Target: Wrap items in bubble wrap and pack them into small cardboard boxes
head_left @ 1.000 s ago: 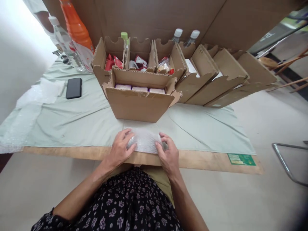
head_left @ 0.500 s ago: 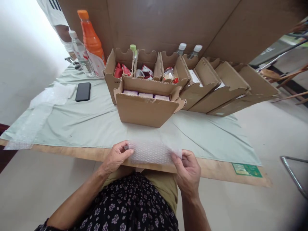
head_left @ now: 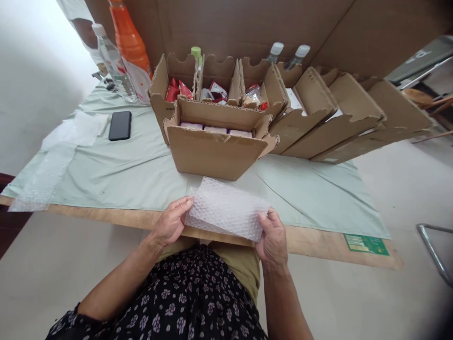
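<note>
A sheet of clear bubble wrap (head_left: pixel 226 208) is stretched between my two hands over the table's front edge, its left part tilted up toward the boxes. My left hand (head_left: pixel 173 218) pinches its left edge between thumb and fingers. At the opposite end, my right hand (head_left: pixel 273 236) grips the right edge, thumb on top. Just beyond the wrap stands an open cardboard box (head_left: pixel 215 156) with several pale, purple-edged packs (head_left: pixel 215 130) inside.
Several open cardboard boxes (head_left: pixel 304 127) line the back, some holding red packets (head_left: pixel 179 89). Left are a black phone (head_left: pixel 120 125), more bubble wrap (head_left: pixel 58 163), an orange bottle (head_left: pixel 132 47) and a clear bottle (head_left: pixel 113 63). A green label (head_left: pixel 366 244) marks the table's right front edge.
The bubble wrap has gone from a narrow strip to a broader, raised sheet, its far left corner lifted toward the box. Both hands still hold it, the right slightly further in.
</note>
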Demonstrator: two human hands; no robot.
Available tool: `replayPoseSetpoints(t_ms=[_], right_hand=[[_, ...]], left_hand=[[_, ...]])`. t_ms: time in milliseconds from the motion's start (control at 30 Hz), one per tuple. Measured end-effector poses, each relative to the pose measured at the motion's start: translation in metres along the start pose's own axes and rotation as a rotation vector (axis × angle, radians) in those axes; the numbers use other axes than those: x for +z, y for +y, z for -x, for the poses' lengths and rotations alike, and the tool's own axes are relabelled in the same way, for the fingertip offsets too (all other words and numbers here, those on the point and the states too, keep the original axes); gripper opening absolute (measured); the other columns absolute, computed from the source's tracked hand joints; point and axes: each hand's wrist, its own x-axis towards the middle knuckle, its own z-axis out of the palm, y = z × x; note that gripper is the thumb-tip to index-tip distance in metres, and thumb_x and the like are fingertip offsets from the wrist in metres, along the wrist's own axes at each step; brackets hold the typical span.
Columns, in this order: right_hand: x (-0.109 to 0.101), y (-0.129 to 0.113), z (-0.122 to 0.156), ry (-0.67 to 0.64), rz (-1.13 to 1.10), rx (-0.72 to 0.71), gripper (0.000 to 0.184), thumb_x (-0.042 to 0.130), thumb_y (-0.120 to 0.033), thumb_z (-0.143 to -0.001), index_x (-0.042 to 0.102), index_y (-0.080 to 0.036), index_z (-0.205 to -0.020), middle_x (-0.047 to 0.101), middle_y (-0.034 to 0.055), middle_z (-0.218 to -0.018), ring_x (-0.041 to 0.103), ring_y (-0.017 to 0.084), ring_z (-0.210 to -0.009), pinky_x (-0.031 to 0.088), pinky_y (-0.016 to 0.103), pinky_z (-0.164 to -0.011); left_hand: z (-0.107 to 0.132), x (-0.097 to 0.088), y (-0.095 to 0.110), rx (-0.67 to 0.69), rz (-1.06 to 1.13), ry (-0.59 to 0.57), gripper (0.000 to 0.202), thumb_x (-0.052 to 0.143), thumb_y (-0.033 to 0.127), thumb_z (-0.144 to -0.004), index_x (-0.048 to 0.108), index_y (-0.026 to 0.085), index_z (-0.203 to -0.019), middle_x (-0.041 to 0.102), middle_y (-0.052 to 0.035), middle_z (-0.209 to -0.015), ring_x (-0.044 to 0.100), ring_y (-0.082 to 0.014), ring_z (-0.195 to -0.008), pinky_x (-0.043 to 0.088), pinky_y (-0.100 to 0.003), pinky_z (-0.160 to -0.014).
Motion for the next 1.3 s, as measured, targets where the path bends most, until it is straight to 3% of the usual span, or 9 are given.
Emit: replayPoseSetpoints(t_ms=[167, 333, 633, 933, 1167, 1300], right_hand=[[-0.013, -0.005, -0.011, -0.085, 0.044, -0.062, 0.03, 0.086, -0.048, -0.071, 0.069, -0.024, -0.08, 0.073, 0.0021, -0.081, 0.067, 0.02, -0.077, 0.057, 0.036, -0.077], [-0.012, -0.005, -0.015, -0.128, 0.12, -0.073, 0.029, 0.087, -0.046, -0.073, 0.071, -0.023, -0.081, 0.073, 0.0018, -0.081, 0.065, 0.019, -0.076, 0.054, 0.032, -0.072], [-0.019, -0.019, -0.024, -0.216, 0.242, -0.02, 0.03, 0.088, -0.045, -0.073, 0.071, -0.023, -0.084, 0.073, 0.0027, -0.083, 0.065, 0.018, -0.076, 0.055, 0.031, -0.07], [-0.026, -0.021, -0.033, -0.403, 0.343, -0.161, 0.022, 0.082, -0.041, -0.081, 0.071, -0.023, -0.078, 0.074, 0.0064, -0.094, 0.068, 0.022, -0.092, 0.055, 0.033, -0.079], [-0.023, -0.017, -0.037, -0.353, 0.403, -0.084, 0.021, 0.082, -0.041, -0.079, 0.072, -0.022, -0.084, 0.074, 0.0049, -0.092, 0.066, 0.019, -0.08, 0.055, 0.03, -0.07], [-0.022, -0.017, -0.037, -0.349, 0.407, -0.085, 0.025, 0.083, -0.043, -0.078, 0.073, -0.022, -0.087, 0.074, 0.0042, -0.091, 0.066, 0.018, -0.078, 0.056, 0.031, -0.071]], left_hand=[[-0.002, 0.004, 0.012, -0.009, -0.035, -0.094, 0.032, 0.09, 0.043, -0.068, 0.08, 0.017, -0.084, 0.081, -0.0085, -0.093, 0.074, -0.0303, -0.103, 0.055, -0.041, -0.099], [-0.007, 0.01, 0.009, 0.062, -0.077, -0.027, 0.033, 0.09, 0.044, -0.07, 0.08, 0.016, -0.086, 0.081, -0.0079, -0.095, 0.072, -0.0288, -0.108, 0.052, -0.041, -0.105], [-0.008, 0.014, 0.008, 0.113, -0.193, -0.023, 0.039, 0.089, 0.049, -0.07, 0.082, 0.016, -0.088, 0.081, -0.0087, -0.096, 0.071, -0.03, -0.109, 0.048, -0.041, -0.107], [-0.021, 0.01, 0.001, 0.087, -0.146, 0.049, 0.035, 0.088, 0.048, -0.068, 0.079, 0.018, -0.084, 0.079, -0.006, -0.091, 0.071, -0.0265, -0.104, 0.05, -0.039, -0.104], [-0.02, 0.015, 0.0, 0.113, -0.178, 0.01, 0.037, 0.084, 0.053, -0.074, 0.077, 0.018, -0.084, 0.078, -0.0069, -0.09, 0.069, -0.0283, -0.103, 0.052, -0.04, -0.098], [-0.017, 0.015, -0.003, 0.131, -0.379, 0.0, 0.032, 0.085, 0.046, -0.075, 0.078, 0.019, -0.092, 0.077, -0.0035, -0.089, 0.069, -0.0235, -0.091, 0.053, -0.034, -0.087]])
